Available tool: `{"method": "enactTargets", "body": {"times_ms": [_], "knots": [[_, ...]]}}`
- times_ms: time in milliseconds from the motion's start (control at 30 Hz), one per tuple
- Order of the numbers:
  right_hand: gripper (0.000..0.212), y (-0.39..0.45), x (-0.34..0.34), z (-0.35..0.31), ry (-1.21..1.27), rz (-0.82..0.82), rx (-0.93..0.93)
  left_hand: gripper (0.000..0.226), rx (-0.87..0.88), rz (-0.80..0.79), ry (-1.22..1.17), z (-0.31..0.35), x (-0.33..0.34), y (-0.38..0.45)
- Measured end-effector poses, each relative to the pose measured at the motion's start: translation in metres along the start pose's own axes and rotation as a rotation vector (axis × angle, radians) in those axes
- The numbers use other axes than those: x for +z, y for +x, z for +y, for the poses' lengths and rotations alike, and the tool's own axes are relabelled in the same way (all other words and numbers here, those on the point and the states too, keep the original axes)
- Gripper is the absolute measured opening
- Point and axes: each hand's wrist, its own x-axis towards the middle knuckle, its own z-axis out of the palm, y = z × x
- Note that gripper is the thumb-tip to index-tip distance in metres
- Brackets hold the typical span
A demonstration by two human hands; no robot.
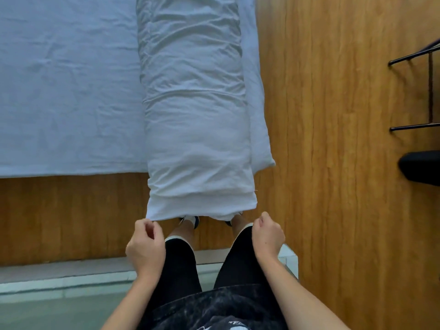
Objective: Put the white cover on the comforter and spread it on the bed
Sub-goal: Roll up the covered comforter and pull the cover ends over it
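The comforter, rolled up in the white cover, lies lengthwise along the right side of the bed. Its near end hangs over the foot of the bed, above my feet. My left hand has its fingers curled just below the roll's lower left corner, and I see no fabric between them. My right hand is curled into a loose fist a little below and to the right of the roll's lower right corner, apart from the cloth.
A wooden floor runs along the right of the bed and past its foot. At the right edge stand a black metal rack and a dark object. A pale ledge lies behind my legs.
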Motion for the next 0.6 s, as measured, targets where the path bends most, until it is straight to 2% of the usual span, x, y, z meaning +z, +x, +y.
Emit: {"method": "enactTargets", "body": {"times_ms": [67,133,233,300,400,533,600], "knots": [[0.044,-0.006,-0.006,0.006,-0.02,-0.002,0.028,0.006,0.151,0.085,-0.006,0.024,-0.003,0.022],[0.03,0.005,-0.018,-0.003,0.012,0.022,0.05,0.019,0.4,0.124,0.005,0.055,0.0,0.053],[0.002,0.049,-0.04,-0.029,0.19,0.038,0.033,0.037,0.765,0.044,0.126,0.114,0.019,0.108],[0.012,0.081,-0.045,-0.048,0.284,0.015,-0.002,0.049,0.903,-0.047,0.251,0.154,0.039,0.146],[0.022,0.133,-0.04,-0.069,0.397,-0.036,-0.06,0.059,0.983,-0.114,0.387,0.204,0.068,0.203],[0.03,0.202,-0.03,-0.077,0.441,-0.056,-0.075,0.062,0.805,0.059,0.343,0.22,0.076,0.282],[0.03,0.237,-0.02,-0.069,0.491,-0.052,-0.064,0.064,0.803,0.12,0.347,0.217,0.091,0.295]]}}
